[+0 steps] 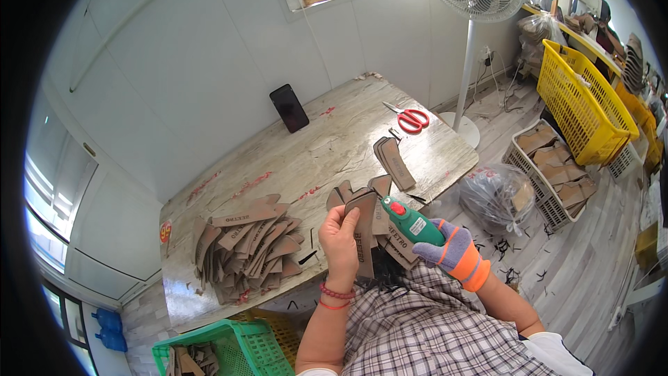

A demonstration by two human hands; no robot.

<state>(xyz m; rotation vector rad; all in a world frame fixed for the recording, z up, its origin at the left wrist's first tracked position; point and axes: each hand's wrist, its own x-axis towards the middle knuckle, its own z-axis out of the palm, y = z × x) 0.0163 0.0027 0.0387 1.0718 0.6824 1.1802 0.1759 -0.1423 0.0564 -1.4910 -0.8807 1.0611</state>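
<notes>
Left hand (340,235) closed around brown leather strip (363,226), gloved right hand (451,251) gripping green heat tool (412,221) touching strip's top, above table (299,160) edge

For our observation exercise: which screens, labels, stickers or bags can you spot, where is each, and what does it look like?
Phone: leaning on the wall at the table's far edge, dark rectangular screen, off.
Sticker: table's left edge, small, red and yellow.
Plastic bag: floor right of the table, clear, rounded, full.

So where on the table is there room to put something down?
The table is bare in the middle, between the phone, the scissors and the big pile of brown pieces. The far left strip is bare too. It's crowded near the left hand and right hand.
</notes>
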